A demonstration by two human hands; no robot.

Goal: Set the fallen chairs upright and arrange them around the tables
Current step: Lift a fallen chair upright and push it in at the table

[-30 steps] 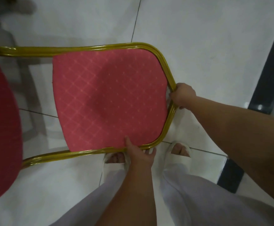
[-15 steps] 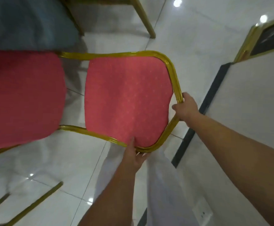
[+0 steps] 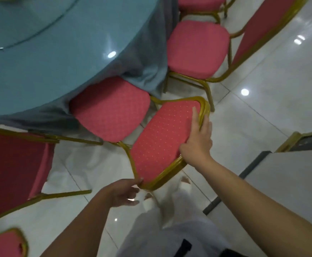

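Observation:
A red padded chair [image 3: 162, 138] with a gold frame stands upright, its seat tucked under the edge of the round table [image 3: 45, 52] with a blue-grey cloth. My right hand [image 3: 198, 140] grips the top of its backrest, thumb on the red padding and fingers behind the gold rail. My left hand [image 3: 125, 191] is at the backrest's near lower corner, fingers spread, with one fingertip touching the gold frame.
Another red chair [image 3: 198, 49] stands at the table to the right, a third beyond it. A red chair [image 3: 12, 164] is at the left, and a chair back [image 3: 4, 243] shows at bottom left. A white wall corner [image 3: 289, 182] is at right. My legs and feet are below.
The chair has gone from lying tilted in my hands to standing at the table. My left hand has loosened from the frame's lower rail; my view has lifted towards the table.

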